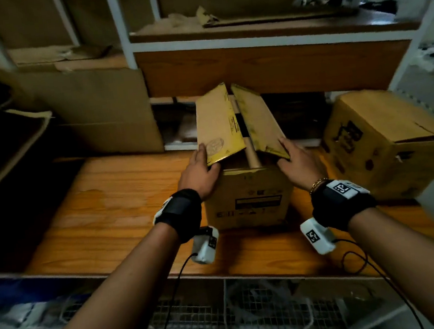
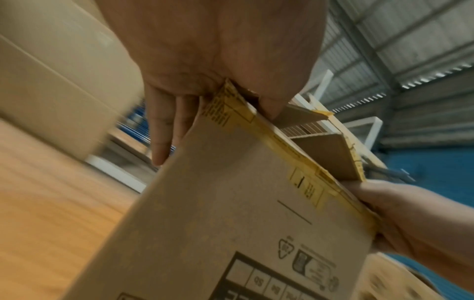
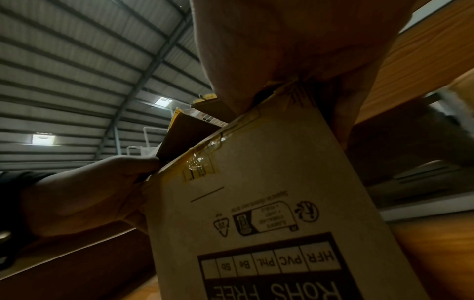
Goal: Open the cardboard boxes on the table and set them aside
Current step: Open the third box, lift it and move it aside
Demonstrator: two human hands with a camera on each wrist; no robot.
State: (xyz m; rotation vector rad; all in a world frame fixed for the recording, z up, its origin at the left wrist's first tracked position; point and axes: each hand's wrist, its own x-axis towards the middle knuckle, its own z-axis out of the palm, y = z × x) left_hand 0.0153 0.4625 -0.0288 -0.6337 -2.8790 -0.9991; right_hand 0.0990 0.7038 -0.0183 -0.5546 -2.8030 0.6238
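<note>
A worn wooden bench is sitting under white-framed shelving; 2 ceiling lights are glowing dimly in the corrugated metal roof overhead.

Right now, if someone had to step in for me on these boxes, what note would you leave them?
Left hand grips the near corner of the left flap; right hand grips the near corner of the right flap.
The middle box stands upright on the wooden table, both top flaps lifted and parted, a cardboard tube showing in the gap.
The second box sits tilted to the right, flaps shut.
Done: middle box's flaps parted.
Left: fold those flaps fully back, set that box aside, then open the right one.
</note>
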